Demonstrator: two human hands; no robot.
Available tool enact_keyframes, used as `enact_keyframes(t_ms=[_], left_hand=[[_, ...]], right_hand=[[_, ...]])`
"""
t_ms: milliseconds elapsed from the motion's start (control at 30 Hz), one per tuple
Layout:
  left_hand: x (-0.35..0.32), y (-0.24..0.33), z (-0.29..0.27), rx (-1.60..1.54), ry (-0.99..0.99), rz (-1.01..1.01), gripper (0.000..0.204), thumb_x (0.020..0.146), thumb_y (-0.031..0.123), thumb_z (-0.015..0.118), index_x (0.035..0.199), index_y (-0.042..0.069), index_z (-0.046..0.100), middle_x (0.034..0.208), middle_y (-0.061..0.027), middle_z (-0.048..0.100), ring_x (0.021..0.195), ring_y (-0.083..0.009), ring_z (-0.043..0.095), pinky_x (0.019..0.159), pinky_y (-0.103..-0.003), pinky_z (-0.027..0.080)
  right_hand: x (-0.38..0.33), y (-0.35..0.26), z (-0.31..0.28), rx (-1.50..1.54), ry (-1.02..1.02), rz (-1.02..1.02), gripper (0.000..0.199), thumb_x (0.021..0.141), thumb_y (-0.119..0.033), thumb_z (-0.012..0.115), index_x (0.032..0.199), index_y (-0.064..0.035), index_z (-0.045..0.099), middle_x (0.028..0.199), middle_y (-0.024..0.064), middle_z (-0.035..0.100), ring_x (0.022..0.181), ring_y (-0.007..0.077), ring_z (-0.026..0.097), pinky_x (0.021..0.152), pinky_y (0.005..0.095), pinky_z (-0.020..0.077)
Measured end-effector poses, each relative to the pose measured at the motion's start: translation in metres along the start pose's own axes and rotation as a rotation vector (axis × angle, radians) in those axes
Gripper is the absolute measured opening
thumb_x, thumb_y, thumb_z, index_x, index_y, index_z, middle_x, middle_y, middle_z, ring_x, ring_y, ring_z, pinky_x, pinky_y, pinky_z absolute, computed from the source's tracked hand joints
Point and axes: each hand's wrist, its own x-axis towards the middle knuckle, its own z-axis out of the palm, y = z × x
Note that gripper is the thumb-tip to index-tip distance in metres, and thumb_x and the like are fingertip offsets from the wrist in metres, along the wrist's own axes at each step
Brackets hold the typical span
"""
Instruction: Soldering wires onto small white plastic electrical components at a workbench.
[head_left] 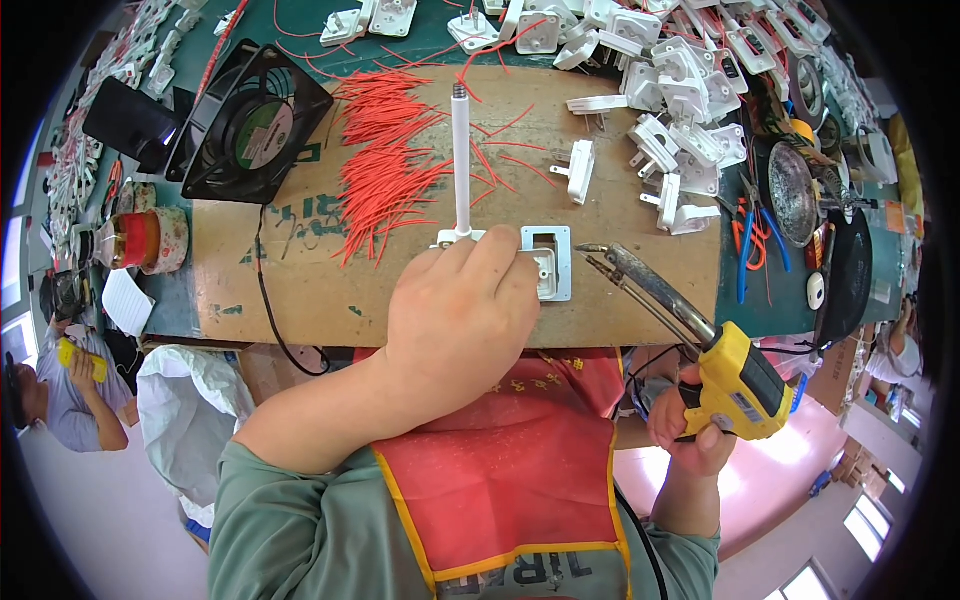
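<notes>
My left hand (pixel 462 312) is bent down over the board's front middle, fingers closed; what they hold is hidden beneath them. At its fingertips stands an upright white rod (pixel 461 160) on a white base. Right beside the fingers is a pale blue square frame (pixel 563 262) with a white plastic plug housing (pixel 545 272) showing inside it. My right hand (pixel 690 435) grips a yellow soldering gun (pixel 745 385) by its handle. Its metal tip (pixel 590 249) points left toward the frame, a short gap away.
Red wires (pixel 385 170) lie bundled behind my left hand. A black fan (pixel 255 125) stands at left. White plug housings (pixel 685 90) are heaped at back right, with one loose housing (pixel 578 172) nearer. Blue-handled pliers (pixel 752 235) and a round metal dish (pixel 792 192) lie right.
</notes>
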Motion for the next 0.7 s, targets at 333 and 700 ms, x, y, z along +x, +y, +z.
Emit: enact_keyframes(t_ms=[333, 700], left_hand=[[0.0004, 0.0001, -0.0007, 0.008, -0.01, 0.001, 0.014, 0.074, 0.007, 0.071, 0.086, 0.006, 0.064, 0.092, -0.0045, 0.061, 0.072, -0.0212, 0.062, 0.06, -0.034, 0.047], [0.001, -0.0002, -0.0005, 0.008, -0.005, 0.007, 0.014, 0.074, 0.007, 0.071, 0.085, 0.006, 0.063, 0.092, -0.0045, 0.061, 0.071, -0.021, 0.062, 0.06, -0.035, 0.047]], right_hand=[[-0.0004, 0.0002, 0.0011, -0.002, 0.001, -0.009, 0.072, 0.085, -0.045, 0.074, 0.13, 0.0041, 0.044, 0.066, 0.0011, 0.048, 0.048, 0.011, 0.047, 0.044, 0.0248, 0.0413], [0.0004, 0.0001, 0.0005, -0.001, -0.005, -0.006, 0.073, 0.085, -0.044, 0.074, 0.131, 0.0036, 0.044, 0.066, 0.0011, 0.049, 0.048, 0.0111, 0.047, 0.044, 0.0252, 0.0418]])
